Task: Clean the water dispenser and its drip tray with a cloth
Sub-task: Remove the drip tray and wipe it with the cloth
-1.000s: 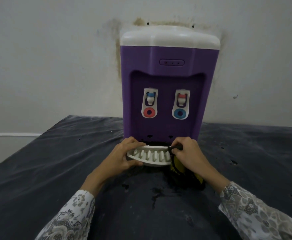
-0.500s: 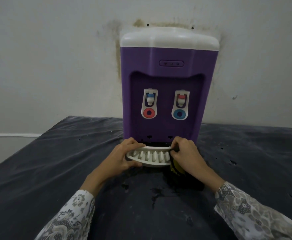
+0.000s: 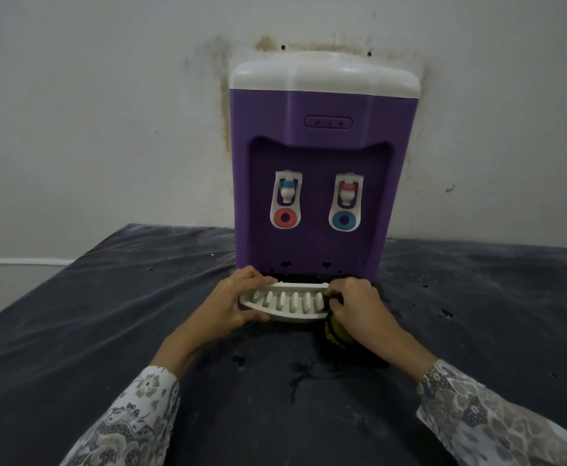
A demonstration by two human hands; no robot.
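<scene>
Both hands, left hand [image 3: 233, 306] and right hand [image 3: 359, 306], fingers clamped on drip tray [image 3: 287, 302] ends, yellow cloth [image 3: 334, 332] under right palm, to seat it at dispenser [image 3: 322, 169] base.

White drip tray [image 3: 284, 302] at the purple water dispenser [image 3: 322, 156] base, left hand [image 3: 233, 302] and right hand [image 3: 359, 306] on its ends.

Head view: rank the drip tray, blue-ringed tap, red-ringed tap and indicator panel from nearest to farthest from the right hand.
1. drip tray, gripped by the right hand
2. blue-ringed tap, above it
3. red-ringed tap, up-left
4. indicator panel, near the dispenser's top
</scene>
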